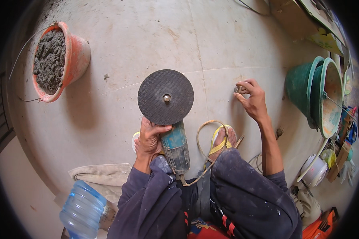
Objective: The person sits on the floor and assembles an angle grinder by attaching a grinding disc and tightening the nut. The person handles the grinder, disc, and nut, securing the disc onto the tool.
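Angle grinder (177,155) between knees, black disc (165,81) facing up. Left hand (148,137) grasping it under disc; right hand (252,97) pinching small metal piece (238,89), perhaps ring. Should handle heavy, stiff; disc likely brittle, body best hold.

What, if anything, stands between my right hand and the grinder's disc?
Nothing visible does: your right hand, pinching a small metallic piece, is right of the disc, with floor showing between them. The cord loops lower, by your right foot, off that line.
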Demonstrator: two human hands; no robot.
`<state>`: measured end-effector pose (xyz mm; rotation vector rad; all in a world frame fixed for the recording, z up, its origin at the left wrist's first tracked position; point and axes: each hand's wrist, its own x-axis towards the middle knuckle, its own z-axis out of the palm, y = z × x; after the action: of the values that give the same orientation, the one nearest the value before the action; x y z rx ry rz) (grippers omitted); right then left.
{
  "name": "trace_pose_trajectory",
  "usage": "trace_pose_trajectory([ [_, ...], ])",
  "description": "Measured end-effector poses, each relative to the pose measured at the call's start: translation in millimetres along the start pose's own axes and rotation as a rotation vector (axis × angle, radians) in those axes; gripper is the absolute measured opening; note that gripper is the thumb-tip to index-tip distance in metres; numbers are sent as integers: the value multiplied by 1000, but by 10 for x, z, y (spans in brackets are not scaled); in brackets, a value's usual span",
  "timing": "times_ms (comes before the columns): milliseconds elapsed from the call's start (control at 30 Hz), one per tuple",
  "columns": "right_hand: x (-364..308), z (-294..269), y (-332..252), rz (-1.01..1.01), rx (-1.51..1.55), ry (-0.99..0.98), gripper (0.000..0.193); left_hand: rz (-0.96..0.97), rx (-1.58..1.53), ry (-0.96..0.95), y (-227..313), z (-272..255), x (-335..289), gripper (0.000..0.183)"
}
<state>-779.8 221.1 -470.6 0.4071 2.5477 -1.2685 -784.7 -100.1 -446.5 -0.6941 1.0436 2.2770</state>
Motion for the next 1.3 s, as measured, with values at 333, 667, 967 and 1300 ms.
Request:
trace_pose_trajectory([
  [333, -160, 133, -539, -41, 1517, -393, 45, -34, 5, -14, 21, -30, -2, 62],
  [667, -106, 169, -1574, -595, 274, -160, 35, -35, 50, -52, 22, -5, 34, 81],
  [967, -77, 447, -1610, -540, 404, -111, 31, -23, 54, -50, 64, 47, -9, 78],
  [1300, -99, 584, -1461, -679, 298, 28, 24, -44, 49, -60, 72, 51, -7, 76],
])
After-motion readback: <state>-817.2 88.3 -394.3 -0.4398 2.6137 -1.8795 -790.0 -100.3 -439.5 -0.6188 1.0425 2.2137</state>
